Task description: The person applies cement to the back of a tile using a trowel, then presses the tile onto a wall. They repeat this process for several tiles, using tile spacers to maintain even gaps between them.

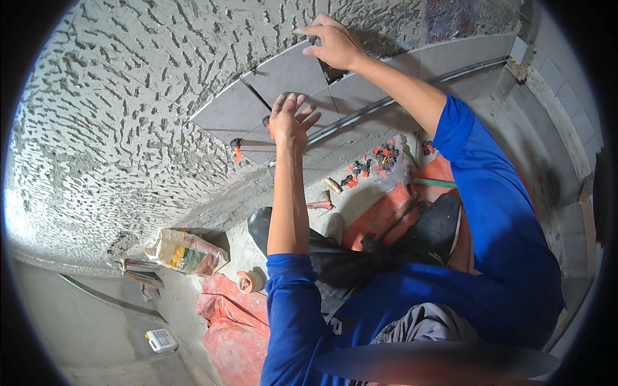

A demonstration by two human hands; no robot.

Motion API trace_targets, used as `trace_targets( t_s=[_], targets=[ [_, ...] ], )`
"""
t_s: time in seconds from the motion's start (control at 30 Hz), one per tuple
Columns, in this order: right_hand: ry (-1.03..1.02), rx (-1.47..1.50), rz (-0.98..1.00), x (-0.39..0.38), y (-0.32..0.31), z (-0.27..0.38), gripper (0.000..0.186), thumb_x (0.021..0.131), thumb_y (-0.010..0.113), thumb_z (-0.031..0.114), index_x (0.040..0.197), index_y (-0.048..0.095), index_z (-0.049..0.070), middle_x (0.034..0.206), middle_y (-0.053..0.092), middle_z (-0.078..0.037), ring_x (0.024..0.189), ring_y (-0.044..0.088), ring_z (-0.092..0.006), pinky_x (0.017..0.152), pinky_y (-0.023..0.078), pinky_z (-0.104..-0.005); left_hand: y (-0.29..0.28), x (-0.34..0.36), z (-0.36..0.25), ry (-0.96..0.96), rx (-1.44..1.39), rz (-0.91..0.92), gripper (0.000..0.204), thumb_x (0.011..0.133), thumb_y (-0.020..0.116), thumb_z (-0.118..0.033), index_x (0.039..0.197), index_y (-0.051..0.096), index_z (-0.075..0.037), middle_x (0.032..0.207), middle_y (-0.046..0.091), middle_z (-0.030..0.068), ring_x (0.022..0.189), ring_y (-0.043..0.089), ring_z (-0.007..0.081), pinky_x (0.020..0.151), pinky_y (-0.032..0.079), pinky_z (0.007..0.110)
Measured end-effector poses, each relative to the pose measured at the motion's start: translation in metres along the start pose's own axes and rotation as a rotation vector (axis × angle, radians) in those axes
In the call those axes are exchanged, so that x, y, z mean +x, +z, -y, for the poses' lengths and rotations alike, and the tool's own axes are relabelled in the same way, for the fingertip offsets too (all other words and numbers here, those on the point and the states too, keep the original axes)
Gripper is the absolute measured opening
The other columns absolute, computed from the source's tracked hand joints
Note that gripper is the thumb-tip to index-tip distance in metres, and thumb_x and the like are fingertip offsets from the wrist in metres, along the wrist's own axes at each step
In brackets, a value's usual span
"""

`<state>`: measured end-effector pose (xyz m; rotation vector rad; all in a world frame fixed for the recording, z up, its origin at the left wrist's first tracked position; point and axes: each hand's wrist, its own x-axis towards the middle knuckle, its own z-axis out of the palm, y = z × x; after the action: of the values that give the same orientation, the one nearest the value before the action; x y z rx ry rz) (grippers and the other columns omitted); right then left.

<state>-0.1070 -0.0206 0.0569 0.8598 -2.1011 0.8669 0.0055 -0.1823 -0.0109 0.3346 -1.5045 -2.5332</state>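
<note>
My left hand rests with spread fingers against the lower part of a grey wall tile. My right hand is at that tile's upper right corner, thumb and fingers apart. A second grey tile stands to its left, with a dark slanted gap between the two. Black-and-red tile levelling clips stick out near the lower joints, one partly behind my left hand. Below runs a row of grey tiles.
Rough, chipped plaster covers the wall. A metal rail runs along the tiles' lower edge. On the floor lie a pile of black-and-red clips, red sheeting, a printed sack, a tape roll and a white container.
</note>
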Motion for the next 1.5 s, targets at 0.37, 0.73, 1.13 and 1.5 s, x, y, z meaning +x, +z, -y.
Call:
trace_targets(
  t_s=[0.37, 0.73, 1.13, 1.5],
  targets=[
    [0.077, -0.114, 0.079, 0.016, 0.004, 0.004, 0.027, 0.068, 0.08, 0.03, 0.09, 0.072, 0.017, 0.103, 0.061, -0.006, 0.1, 0.059, -0.0263, 0.084, 0.047, -0.0376, -0.008, 0.005, 0.006, -0.138, -0.326, 0.028, 0.063, 0.097, 0.05, -0.033, 0.144, 0.018, -0.007, 0.124, 0.046, 0.0221, 0.107, 0.053, 0.0473, 0.085, 0.049, 0.062],
    [-0.065, -0.077, -0.046, -0.046, -0.024, 0.034, 0.02, 0.066, 0.079, 0.025, 0.082, 0.072, 0.018, 0.101, 0.059, 0.003, 0.101, 0.053, -0.0198, 0.086, 0.036, -0.0386, -0.012, 0.004, 0.036, -0.292, -1.13, 0.122, 0.071, 0.099, 0.022, -0.055, 0.149, 0.001, -0.01, 0.145, 0.027, 0.0309, 0.129, 0.03, 0.0575, 0.1, 0.033, 0.071],
    [-0.253, -0.049, -0.146, -0.143, -0.029, 0.027, 0.016, 0.06, 0.078, 0.015, 0.074, 0.069, 0.017, 0.102, 0.059, 0.0, 0.099, 0.053, -0.022, 0.082, 0.033, -0.0382, -0.028, -0.009, 0.074, -0.148, -1.057, 0.492, 0.053, 0.098, 0.038, -0.039, 0.139, 0.04, -0.007, 0.142, 0.041, 0.0193, 0.13, 0.04, 0.0424, 0.103, 0.032, 0.068],
    [-0.184, -0.22, -0.211, -0.216, -0.066, 0.01, 0.022, 0.059, 0.075, 0.011, 0.08, 0.071, 0.019, 0.103, 0.059, -0.002, 0.095, 0.052, -0.0238, 0.084, 0.033, -0.0396, -0.017, -0.007, 0.151, -0.298, -0.998, 0.471, 0.056, 0.095, 0.037, -0.041, 0.138, 0.043, -0.007, 0.139, 0.047, 0.0153, 0.127, 0.045, 0.0355, 0.107, 0.034, 0.056]
  ],
)
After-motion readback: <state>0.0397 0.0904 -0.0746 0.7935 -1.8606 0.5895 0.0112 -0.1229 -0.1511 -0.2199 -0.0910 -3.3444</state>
